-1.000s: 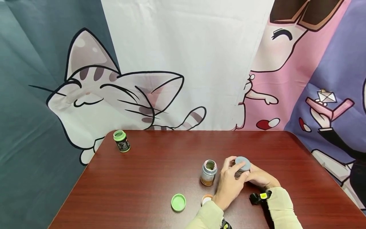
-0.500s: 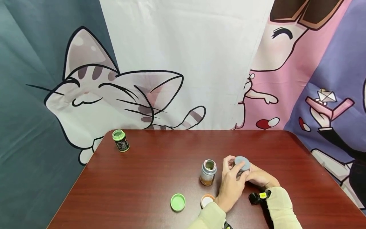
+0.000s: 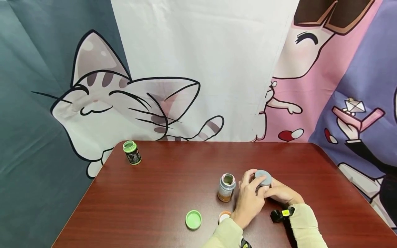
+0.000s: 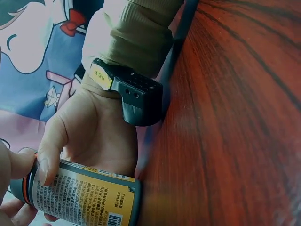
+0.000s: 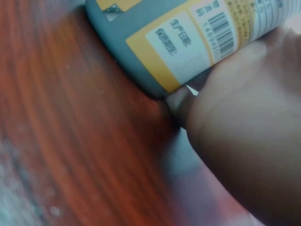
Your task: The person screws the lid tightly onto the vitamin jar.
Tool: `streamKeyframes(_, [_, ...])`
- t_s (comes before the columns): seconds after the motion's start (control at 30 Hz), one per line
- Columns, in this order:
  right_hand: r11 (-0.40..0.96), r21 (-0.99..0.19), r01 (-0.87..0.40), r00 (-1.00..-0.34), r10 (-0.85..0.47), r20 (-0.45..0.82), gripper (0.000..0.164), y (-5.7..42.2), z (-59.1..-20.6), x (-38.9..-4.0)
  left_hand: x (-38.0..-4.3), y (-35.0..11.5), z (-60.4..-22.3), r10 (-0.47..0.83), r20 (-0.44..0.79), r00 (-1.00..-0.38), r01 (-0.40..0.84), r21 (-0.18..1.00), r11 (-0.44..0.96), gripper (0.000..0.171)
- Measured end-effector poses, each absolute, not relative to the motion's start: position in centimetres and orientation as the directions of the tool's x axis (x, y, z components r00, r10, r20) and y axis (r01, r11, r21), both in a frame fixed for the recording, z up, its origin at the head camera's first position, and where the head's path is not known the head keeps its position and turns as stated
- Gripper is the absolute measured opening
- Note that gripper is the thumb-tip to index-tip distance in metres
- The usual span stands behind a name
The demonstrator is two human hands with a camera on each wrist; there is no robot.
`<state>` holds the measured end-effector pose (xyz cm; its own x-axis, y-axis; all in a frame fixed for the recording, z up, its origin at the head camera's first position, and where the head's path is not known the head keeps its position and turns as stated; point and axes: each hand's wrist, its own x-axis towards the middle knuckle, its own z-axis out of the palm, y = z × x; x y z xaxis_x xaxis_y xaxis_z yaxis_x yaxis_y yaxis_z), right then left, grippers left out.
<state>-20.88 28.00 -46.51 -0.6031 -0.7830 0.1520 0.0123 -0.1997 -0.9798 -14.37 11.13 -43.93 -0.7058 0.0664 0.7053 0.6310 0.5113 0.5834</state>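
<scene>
A grey bottle [image 4: 94,193] with a yellow and white printed label stands between my hands on the table. My left hand [image 3: 249,201] curls its fingers round the grey cap [image 3: 263,173], one finger lying over its top. Lower down, my right hand [image 3: 283,192] grips the bottle's body from the right side, seen from the palm in the left wrist view. In the right wrist view the bottle's base shows right at the tabletop, with a blurred hand beside it. Most of the label is hidden by the hands in the head view.
Just left of the hands is an open grey bottle [image 3: 226,187]. A green lid [image 3: 193,220] and an orange-rimmed lid [image 3: 224,216], partly behind the left sleeve, lie nearer. At the far left corner stands an open black and green jar [image 3: 132,153]. A printed cloth hangs behind the table.
The head view shifts a little. Both hands stay around the capped bottle at the same spot, with only small movements of the fingers.
</scene>
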Motion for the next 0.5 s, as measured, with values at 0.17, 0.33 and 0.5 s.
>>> streamKeyframes(0.17, [-0.183, -0.983, 0.006, -0.623, -0.769, 0.139, 0.056, 28.05, -46.67, -20.78, -14.35, 11.06, -44.04, 0.063, 0.707, -0.705, 0.636, 0.590, 0.498, 0.030])
streamKeyframes(0.33, [-0.173, -0.985, -0.011, -0.630, -0.764, 0.141, 0.052, 27.85, -46.42, -20.53, -14.52, 11.03, -44.32, 0.055, 0.712, -0.700, 0.629, 0.579, 0.519, 0.031])
streamKeyframes(0.5, [-0.211, -0.978, -0.005, -0.612, -0.773, 0.170, 0.054, 27.73, -46.44, -20.52, -14.52, 11.11, -44.50, 0.042, 0.693, -0.720, 0.614, 0.607, 0.505, 0.032])
